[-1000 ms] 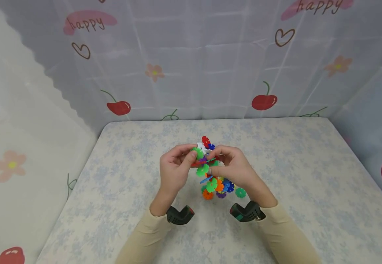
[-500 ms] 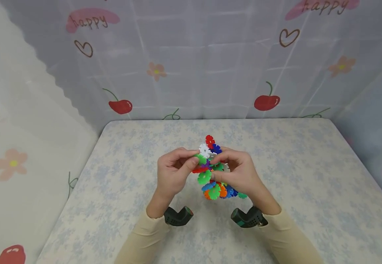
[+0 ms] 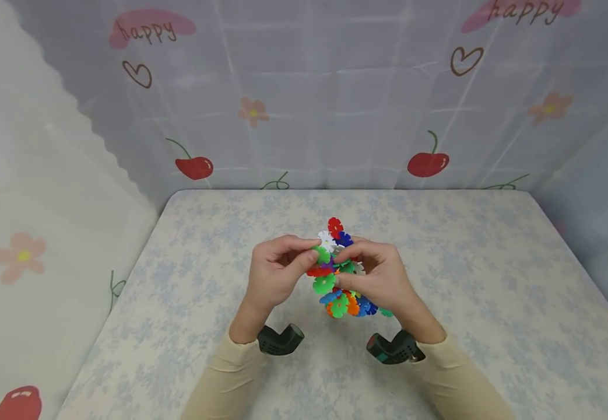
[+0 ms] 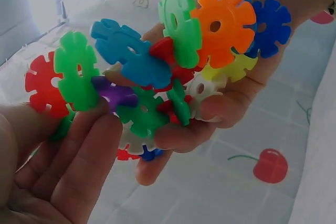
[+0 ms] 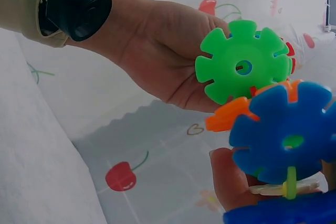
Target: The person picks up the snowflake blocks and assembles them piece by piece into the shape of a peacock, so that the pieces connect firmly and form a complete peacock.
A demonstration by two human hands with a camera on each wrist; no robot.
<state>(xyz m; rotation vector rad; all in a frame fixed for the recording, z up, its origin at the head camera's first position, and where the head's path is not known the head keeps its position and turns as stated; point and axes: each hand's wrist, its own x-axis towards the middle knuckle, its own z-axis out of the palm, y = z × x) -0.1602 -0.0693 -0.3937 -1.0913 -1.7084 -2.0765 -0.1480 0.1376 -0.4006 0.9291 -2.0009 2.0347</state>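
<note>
Notched plastic snowflake discs in many colours are joined into one cluster, which both hands hold above the table. The left hand [image 3: 274,271] pinches a light green disc [image 3: 322,254] on the cluster's left side between thumb and fingers. From the other side, the right hand [image 3: 382,271] grips the middle of the cluster, its thumb near another green disc [image 3: 324,284]. A red disc [image 3: 335,227] tops the cluster, above a white disc [image 3: 327,241]. An orange disc [image 4: 223,24] and a blue disc [image 5: 286,135] show in the wrist views. Inner joints are hidden by the fingers.
A table [image 3: 209,221] with a pale floral cover lies beneath the hands. Behind it hangs a printed curtain [image 3: 304,105] with cherries and hearts. Dark wrist cameras, such as the left one [image 3: 281,340], sit on both wrists.
The cluster has tilted, so its lower discs look more bunched and partly hidden, and the white disc near the top shows more fully. Both hands keep their hold; the right has shifted slightly.
</note>
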